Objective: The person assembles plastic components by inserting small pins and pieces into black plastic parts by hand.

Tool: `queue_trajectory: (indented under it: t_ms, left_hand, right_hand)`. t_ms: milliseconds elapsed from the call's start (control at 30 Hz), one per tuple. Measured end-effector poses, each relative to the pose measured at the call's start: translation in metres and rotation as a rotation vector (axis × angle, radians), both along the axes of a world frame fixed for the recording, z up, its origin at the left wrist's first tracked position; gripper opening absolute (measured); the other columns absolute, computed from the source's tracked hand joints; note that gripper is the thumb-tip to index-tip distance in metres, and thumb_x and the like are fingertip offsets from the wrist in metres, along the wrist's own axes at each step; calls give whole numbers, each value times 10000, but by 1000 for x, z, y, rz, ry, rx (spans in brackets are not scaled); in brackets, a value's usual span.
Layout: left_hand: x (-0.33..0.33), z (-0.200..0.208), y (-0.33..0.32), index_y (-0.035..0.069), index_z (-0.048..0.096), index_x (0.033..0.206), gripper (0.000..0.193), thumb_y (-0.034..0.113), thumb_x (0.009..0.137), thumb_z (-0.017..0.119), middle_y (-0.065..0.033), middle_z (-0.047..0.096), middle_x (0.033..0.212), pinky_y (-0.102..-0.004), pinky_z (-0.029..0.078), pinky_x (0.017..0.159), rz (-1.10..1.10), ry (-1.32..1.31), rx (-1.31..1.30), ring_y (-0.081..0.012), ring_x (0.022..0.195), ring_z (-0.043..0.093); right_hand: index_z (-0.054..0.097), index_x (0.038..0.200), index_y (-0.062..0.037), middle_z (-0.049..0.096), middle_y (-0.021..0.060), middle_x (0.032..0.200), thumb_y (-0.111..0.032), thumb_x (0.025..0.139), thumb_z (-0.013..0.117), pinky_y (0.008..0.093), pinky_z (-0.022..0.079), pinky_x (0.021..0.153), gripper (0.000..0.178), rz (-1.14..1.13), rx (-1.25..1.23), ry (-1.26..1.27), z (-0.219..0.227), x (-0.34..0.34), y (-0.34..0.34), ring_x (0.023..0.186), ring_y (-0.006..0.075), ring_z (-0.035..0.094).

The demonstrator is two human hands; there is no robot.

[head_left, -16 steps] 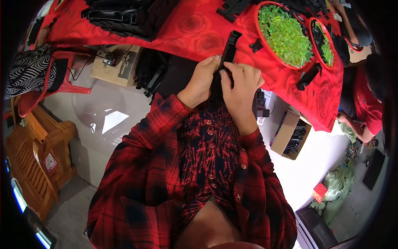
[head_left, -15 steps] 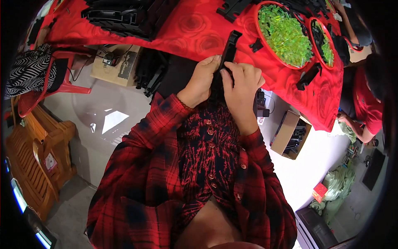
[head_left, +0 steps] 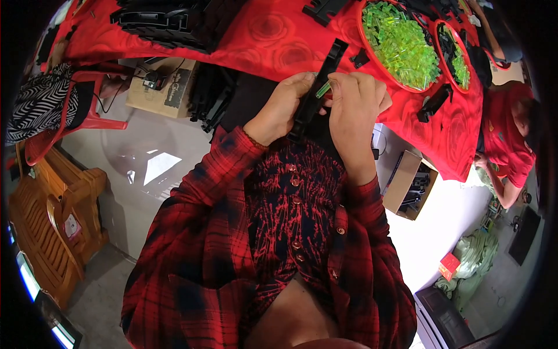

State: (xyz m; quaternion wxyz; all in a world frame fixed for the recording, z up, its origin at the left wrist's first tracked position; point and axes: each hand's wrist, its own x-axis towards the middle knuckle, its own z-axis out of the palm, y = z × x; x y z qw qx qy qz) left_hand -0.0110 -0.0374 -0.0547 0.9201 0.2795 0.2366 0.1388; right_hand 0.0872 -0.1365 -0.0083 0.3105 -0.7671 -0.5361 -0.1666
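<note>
My left hand (head_left: 283,107) is closed around a long black plastic bar (head_left: 302,119), which I hold tilted in front of my chest, its top end leaning right. A small see-through green vial (head_left: 322,89) shows against the middle of the bar. At its upper right end my right hand (head_left: 356,107) pinches it with thumb and fingertips. Whether the vial is seated in the bar or only lies against it I cannot tell.
On the red tablecloth (head_left: 267,29) stand a red basin of green vials (head_left: 401,49), a smaller mixed basin (head_left: 455,58) and stacked black parts (head_left: 157,26). A cardboard box (head_left: 407,189) with black parts sits on the floor at right. Another person (head_left: 505,131) sits at far right.
The bar has tilted further to the right. My right hand has shifted right and slightly away from it, and the green vial has come into sight.
</note>
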Motion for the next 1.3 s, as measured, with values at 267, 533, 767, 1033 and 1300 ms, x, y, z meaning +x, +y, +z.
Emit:
queue_trajectory:
  t_ms: [267,533,767,1033,1300]
  left_hand:
    - [1,-12,-3,42,590,1116,251,242,1079,443,-25,641,934,-274,542,719,23,37,22,-119,814,628]
    - [4,-22,-6,62,607,1088,200,220,1067,486,10,643,945,-245,516,775,41,-29,-69,-84,838,612]
    - [-1,-18,-6,39,608,1139,201,168,1043,489,-3,648,1056,-275,473,898,23,-48,-57,-114,983,600]
    - [-8,-12,-3,-11,559,1281,423,31,864,502,-81,611,1231,-309,404,1036,-99,-162,38,-192,1166,557]
    - [-8,3,-4,-7,579,1229,366,14,869,517,-17,606,1086,-250,447,902,-78,-158,253,-109,1020,560]
  right_hand:
    - [706,915,-91,577,49,949,-83,793,669,411,336,893,128,32,-50,8,3,-7,3,950,261,517]
    - [643,767,-66,542,58,881,-73,772,647,419,337,855,9,9,-115,2,3,-9,5,908,271,499]
    - [636,772,-68,533,55,877,-69,780,647,435,331,862,14,-23,-109,12,-1,-10,0,905,271,496]
    - [724,944,-62,548,44,920,-82,776,660,439,317,866,181,-34,-133,13,-1,-11,-7,927,257,501]
    - [737,1049,-28,558,55,936,-59,763,644,434,315,861,303,3,-216,-19,14,-11,-14,932,256,501]
